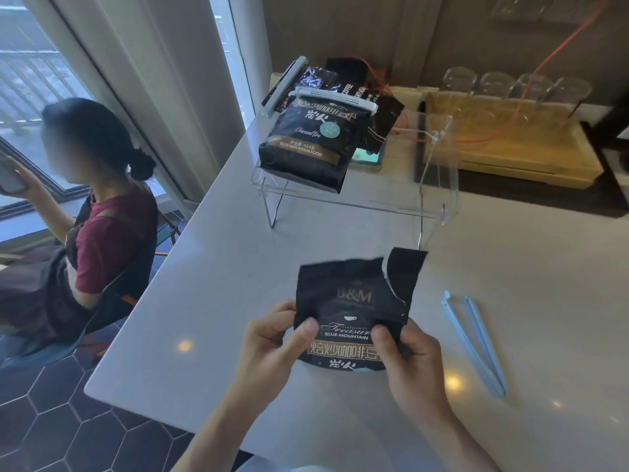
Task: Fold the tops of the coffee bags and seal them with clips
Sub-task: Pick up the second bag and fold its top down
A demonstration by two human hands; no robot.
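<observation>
I hold a black coffee bag upright over the near part of the white table. Its top stands unfolded and is torn at the right corner. My left hand pinches the bag's left side and my right hand pinches its right side, thumbs on the front. An open light-blue clip lies on the table to the right of the bag, apart from my hands. On a clear acrylic stand farther back rests another black coffee bag with a pale clip across its folded top.
More dark bags and another clip lie behind the stand. A wooden tray with upturned glasses sits at the back right. A person sits in a chair left of the table, by the window.
</observation>
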